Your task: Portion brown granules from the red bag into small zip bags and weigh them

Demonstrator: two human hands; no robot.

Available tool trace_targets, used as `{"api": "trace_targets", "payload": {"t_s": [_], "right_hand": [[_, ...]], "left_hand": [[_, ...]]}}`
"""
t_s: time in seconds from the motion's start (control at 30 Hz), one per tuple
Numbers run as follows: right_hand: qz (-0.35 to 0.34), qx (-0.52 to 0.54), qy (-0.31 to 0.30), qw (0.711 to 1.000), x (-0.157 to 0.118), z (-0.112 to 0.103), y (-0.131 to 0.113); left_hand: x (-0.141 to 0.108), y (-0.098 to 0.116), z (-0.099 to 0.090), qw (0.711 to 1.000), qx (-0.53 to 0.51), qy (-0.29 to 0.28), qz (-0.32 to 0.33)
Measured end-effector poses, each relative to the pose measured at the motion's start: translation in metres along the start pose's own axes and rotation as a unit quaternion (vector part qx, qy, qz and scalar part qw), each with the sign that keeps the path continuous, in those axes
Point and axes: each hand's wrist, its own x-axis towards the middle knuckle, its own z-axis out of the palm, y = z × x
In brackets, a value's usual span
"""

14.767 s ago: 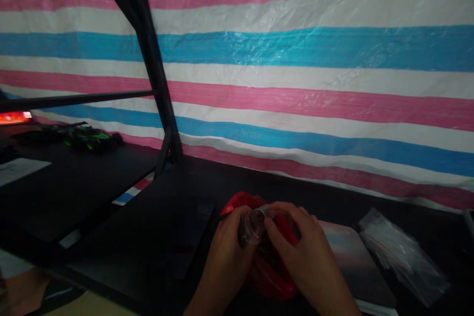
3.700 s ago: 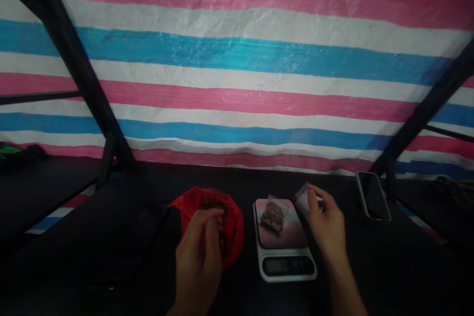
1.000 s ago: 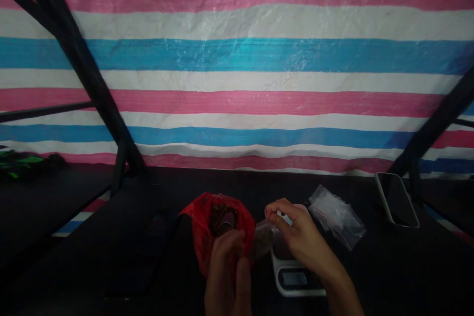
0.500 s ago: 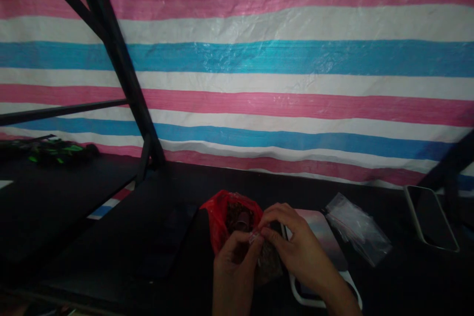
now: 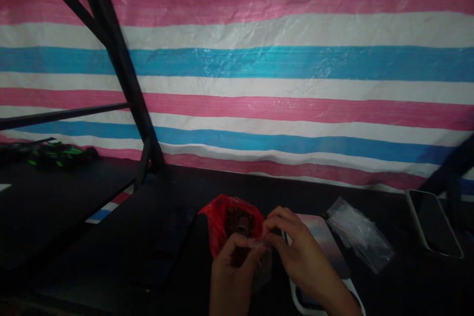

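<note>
Between my two hands is a small clear plastic bag (image 5: 263, 267), hanging below my fingers with something dim inside. My left hand (image 5: 235, 266) pinches its top edge from the left. From the right, my right hand (image 5: 287, 237) grips the same edge between thumb and fingers. Just behind them stands an open red plastic bag (image 5: 217, 224) holding brown loose bits, with a dark round-ended object (image 5: 242, 225) resting in it. Under my right forearm lies a white-framed flat device with a silvery plate (image 5: 322, 237), perhaps a scale; part of it is hidden.
Several clear zip bags (image 5: 361, 234) lie right of the silvery plate. Farther right a phone (image 5: 434, 223) rests on the black table (image 5: 177, 182). Black metal posts (image 5: 126, 74) rise at the left. A striped tarp (image 5: 281, 64) hangs behind. A green-and-black object (image 5: 59, 154) lies far left.
The clear bag's top edge now looks stretched wider between my fingers. Both hands stay close together in nearly the same place. The view has tilted slightly upward.
</note>
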Motion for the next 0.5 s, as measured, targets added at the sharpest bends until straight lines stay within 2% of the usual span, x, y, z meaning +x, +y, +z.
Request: {"api": "trace_targets", "payload": {"t_s": [0.17, 0.23, 0.33, 0.4, 0.5], "right_hand": [[-0.024, 0.054, 0.008, 0.998, 0.0, 0.003, 0.002], [-0.02, 0.082, 0.028, 0.996, 0.002, 0.007, 0.002], [-0.006, 0.08, 0.065, 0.995, 0.006, 0.015, 0.002], [0.013, 0.054, 0.063, 0.996, 0.009, 0.018, 0.002], [0.046, 0.022, 0.048, 0.998, 0.011, 0.02, 0.002]], "left_hand": [[0.001, 0.014, 0.004, 0.999, 0.013, 0.025, 0.02], [0.0, 0.013, 0.005, 0.999, 0.009, 0.013, 0.03], [-0.011, 0.0, 0.004, 1.0, -0.005, -0.02, 0.002], [-0.02, -0.012, 0.001, 1.0, -0.009, -0.003, -0.026], [-0.028, -0.027, -0.004, 0.999, -0.029, 0.025, -0.031]]}}
